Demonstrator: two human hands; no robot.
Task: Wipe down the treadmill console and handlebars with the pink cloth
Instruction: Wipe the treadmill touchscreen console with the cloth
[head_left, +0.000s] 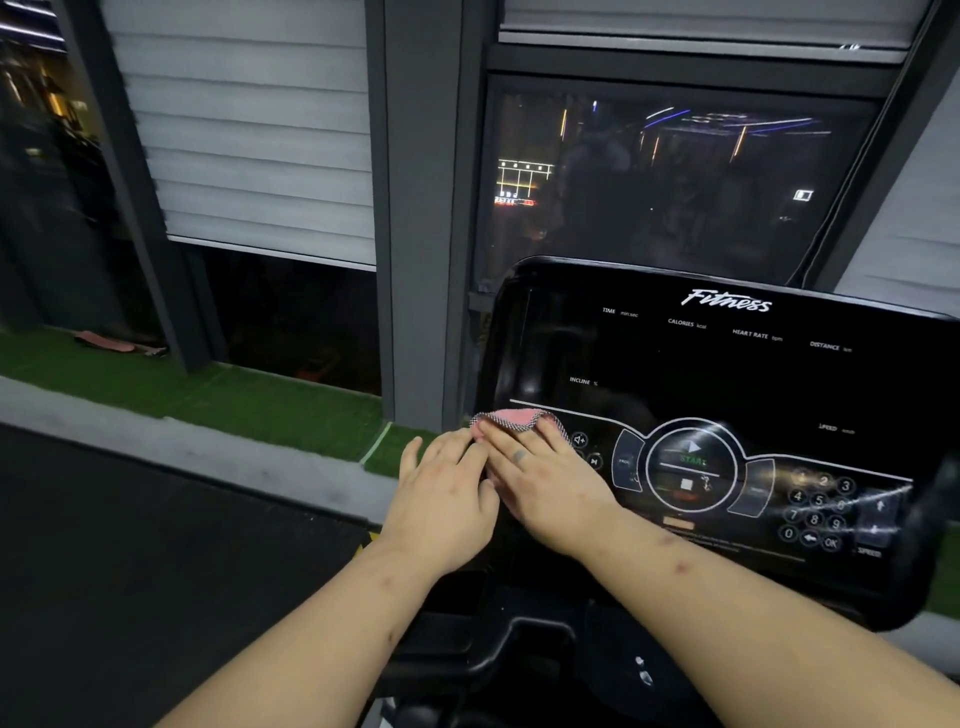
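Presses pink cloth (511, 418) flat against the lower left corner of the treadmill console (727, 374) with right hand (545, 483), fingers straight and spread, palm down, nothing curled round the fabric. Lays left hand (447, 499) alongside, likewise flat and extended, fingertips touching the cloth's left edge and the right hand's fingers; grips nothing. Shows only a bunched pink rim with a checked border above the fingertips; hides the rest under the palms. Main hazard, by judgement: sweeping right across the touch controls, with volume keys (580, 440) just beside the right hand, START button (693, 460) beyond, number keypad (821, 509) further right. Could start the belt or change settings if pressed firmly through the cloth; reads dark across the display, so cannot tell whether powered. Second hazard: holding by pressure alone, not by pinch, so could let the cloth slide off the console's left edge close by and drop to the floor. Could also bunch further and leave bare skin smearing the glossy panel. Cannot make out the handlebars clearly; judges those not yet wiped.
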